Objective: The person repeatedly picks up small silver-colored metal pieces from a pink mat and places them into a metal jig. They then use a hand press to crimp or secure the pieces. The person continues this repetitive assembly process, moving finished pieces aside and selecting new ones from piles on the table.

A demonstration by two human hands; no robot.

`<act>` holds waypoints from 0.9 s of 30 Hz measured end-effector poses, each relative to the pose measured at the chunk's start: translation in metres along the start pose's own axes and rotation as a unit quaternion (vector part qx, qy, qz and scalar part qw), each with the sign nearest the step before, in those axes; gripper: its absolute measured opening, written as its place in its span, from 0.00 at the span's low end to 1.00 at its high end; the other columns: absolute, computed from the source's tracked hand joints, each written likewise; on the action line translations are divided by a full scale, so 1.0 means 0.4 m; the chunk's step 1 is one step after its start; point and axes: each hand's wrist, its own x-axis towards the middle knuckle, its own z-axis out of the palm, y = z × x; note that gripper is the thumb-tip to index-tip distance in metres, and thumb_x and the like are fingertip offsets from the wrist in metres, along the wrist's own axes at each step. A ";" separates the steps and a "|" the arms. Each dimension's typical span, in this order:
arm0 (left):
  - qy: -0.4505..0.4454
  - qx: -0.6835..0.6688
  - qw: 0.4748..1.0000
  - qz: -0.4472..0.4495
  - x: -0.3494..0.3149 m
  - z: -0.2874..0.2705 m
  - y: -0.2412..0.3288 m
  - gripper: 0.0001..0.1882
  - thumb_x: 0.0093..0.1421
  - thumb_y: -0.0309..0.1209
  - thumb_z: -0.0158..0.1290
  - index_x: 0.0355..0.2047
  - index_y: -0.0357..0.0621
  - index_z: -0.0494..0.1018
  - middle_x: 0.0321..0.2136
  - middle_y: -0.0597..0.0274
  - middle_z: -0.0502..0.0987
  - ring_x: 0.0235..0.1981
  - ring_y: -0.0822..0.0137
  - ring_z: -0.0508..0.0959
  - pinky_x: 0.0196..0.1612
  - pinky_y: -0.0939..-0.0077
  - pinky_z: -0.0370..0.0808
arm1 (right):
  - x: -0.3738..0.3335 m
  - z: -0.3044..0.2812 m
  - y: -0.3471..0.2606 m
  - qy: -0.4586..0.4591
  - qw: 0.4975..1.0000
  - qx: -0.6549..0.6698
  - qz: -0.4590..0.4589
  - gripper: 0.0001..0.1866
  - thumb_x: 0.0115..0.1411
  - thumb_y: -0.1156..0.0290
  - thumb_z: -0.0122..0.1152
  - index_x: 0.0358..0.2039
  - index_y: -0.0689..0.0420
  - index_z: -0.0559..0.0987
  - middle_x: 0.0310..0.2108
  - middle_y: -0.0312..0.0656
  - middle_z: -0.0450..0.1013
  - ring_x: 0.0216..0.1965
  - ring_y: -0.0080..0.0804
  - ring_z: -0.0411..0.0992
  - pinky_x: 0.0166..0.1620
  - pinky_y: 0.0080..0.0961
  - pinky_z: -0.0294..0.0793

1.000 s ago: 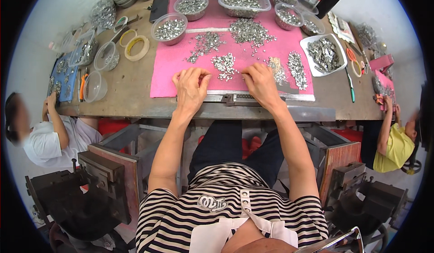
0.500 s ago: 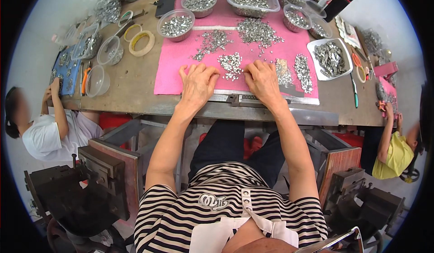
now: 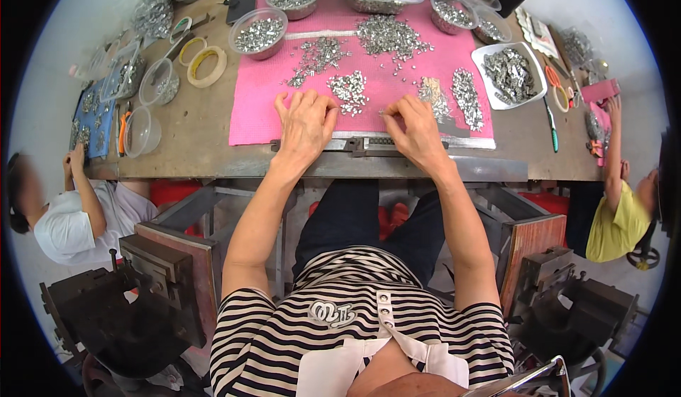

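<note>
"While the person in the black-and-cream striped shirt [image 3: 397,291] is sitting at the brown workbench [image 3: 195,117], where is the bare left hand [image 3: 305,124] hovering?"

"Over the front of the pink textured mat [image 3: 255,117], just left of a small heap of shiny silver metal pieces [image 3: 348,92]. Its fingers are curling downward, and the thumb is pointing toward the heap; I cannot tell whether they are gripping anything."

"And the bare right hand [image 3: 413,129]?"

"It is bending in from the heap's other side, thumb and forefinger drawing close together. Whether a piece is sitting between them, I cannot tell."

"So the heap is lying between the two hands?"

"Yes, on the mat, slightly beyond the fingertips. A dark metal bar with small holes [image 3: 372,147] is running along the mat's near edge, and a white square dish [image 3: 514,103] is holding more silvery pieces to the right."
</note>
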 end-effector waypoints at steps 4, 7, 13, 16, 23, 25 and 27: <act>-0.019 -0.050 0.998 0.025 0.002 -0.022 0.041 0.03 0.61 0.27 0.61 0.35 0.46 0.78 0.34 0.65 0.77 0.41 0.60 0.76 0.60 0.45 0.58 | -0.061 -0.011 -0.037 -0.013 0.998 0.061 0.001 0.05 0.59 0.78 0.66 0.35 0.59 0.78 0.34 0.40 0.74 0.37 0.39 0.73 0.45 0.34 0.66; -0.034 -0.119 0.991 0.051 -0.022 -0.014 0.098 0.04 0.61 0.26 0.60 0.36 0.45 0.78 0.34 0.64 0.77 0.41 0.60 0.76 0.60 0.49 0.59 | -0.084 0.005 -0.043 0.003 0.999 0.041 -0.008 0.07 0.57 0.80 0.67 0.35 0.59 0.78 0.35 0.40 0.74 0.38 0.40 0.72 0.44 0.35 0.67; -0.014 -0.136 0.987 0.086 -0.049 0.022 0.123 0.07 0.58 0.26 0.62 0.36 0.43 0.77 0.35 0.61 0.76 0.40 0.59 0.76 0.56 0.56 0.63 | -0.086 0.011 -0.043 0.017 0.998 0.005 -0.059 0.09 0.54 0.79 0.68 0.34 0.58 0.77 0.35 0.39 0.72 0.38 0.40 0.70 0.43 0.36 0.66; -0.011 -0.133 0.987 0.094 -0.048 0.025 0.123 0.08 0.57 0.26 0.63 0.36 0.44 0.77 0.35 0.62 0.76 0.40 0.59 0.76 0.57 0.54 0.63 | -0.080 0.001 -0.040 0.008 0.997 0.014 -0.071 0.08 0.54 0.79 0.68 0.34 0.58 0.78 0.34 0.40 0.73 0.37 0.40 0.71 0.43 0.37 0.66; -0.024 -0.117 0.992 0.045 -0.050 0.017 0.143 0.07 0.57 0.28 0.63 0.36 0.47 0.78 0.34 0.65 0.77 0.40 0.60 0.76 0.62 0.46 0.59 | 0.008 0.025 0.008 0.023 1.000 0.004 -0.015 0.05 0.58 0.76 0.66 0.36 0.57 0.81 0.32 0.41 0.74 0.37 0.42 0.74 0.45 0.39 0.67; -0.017 -0.130 0.991 0.023 -0.052 0.020 0.150 0.06 0.58 0.28 0.63 0.35 0.47 0.78 0.34 0.66 0.78 0.40 0.61 0.77 0.64 0.45 0.57 | 0.045 0.063 0.042 0.046 0.998 -0.025 -0.022 0.05 0.59 0.75 0.66 0.36 0.57 0.81 0.32 0.41 0.74 0.38 0.42 0.74 0.45 0.39 0.67; 0.015 -0.134 0.991 0.003 -0.051 0.011 0.132 0.06 0.58 0.28 0.63 0.36 0.48 0.79 0.34 0.66 0.78 0.40 0.61 0.77 0.63 0.44 0.57 | 0.066 0.085 0.053 0.048 0.997 -0.051 -0.024 0.05 0.59 0.75 0.66 0.36 0.56 0.82 0.32 0.41 0.74 0.39 0.42 0.74 0.45 0.39 0.67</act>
